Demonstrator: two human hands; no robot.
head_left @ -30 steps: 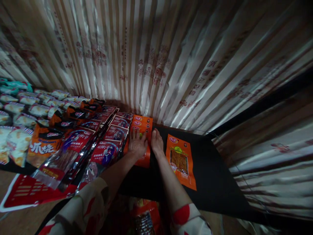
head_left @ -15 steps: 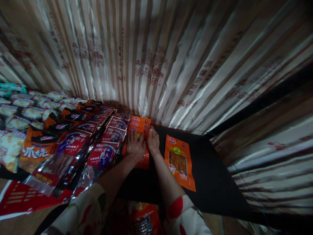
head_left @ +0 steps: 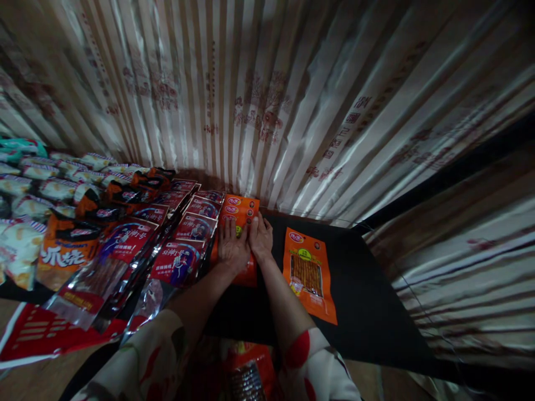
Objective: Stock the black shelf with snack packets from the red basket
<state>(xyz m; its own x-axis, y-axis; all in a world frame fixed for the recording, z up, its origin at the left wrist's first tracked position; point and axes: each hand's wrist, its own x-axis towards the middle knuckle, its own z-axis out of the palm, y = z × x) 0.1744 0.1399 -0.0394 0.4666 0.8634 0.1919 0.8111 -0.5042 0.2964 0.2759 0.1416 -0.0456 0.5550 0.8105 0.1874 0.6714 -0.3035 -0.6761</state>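
My left hand point(head_left: 232, 245) lies flat, fingers stretched out, on a row of overlapping orange snack packets point(head_left: 241, 211) on the black table point(head_left: 363, 301). My right hand point(head_left: 261, 238) rests beside it on the same row's right edge, fingers extended and together. A single orange snack packet point(head_left: 308, 273) lies flat on the table just right of my right forearm, untouched.
Rows of red snack packets point(head_left: 184, 259), orange-and-black bags point(head_left: 67, 250) and pale bags point(head_left: 25, 189) cover the table's left. A striped satin curtain point(head_left: 267, 100) hangs behind. An orange bag point(head_left: 246, 373) sits below the table's near edge, between my arms.
My right hand has slid left from the bare table onto the edge of the orange packet row, close against my left hand. The left hand has stayed put.
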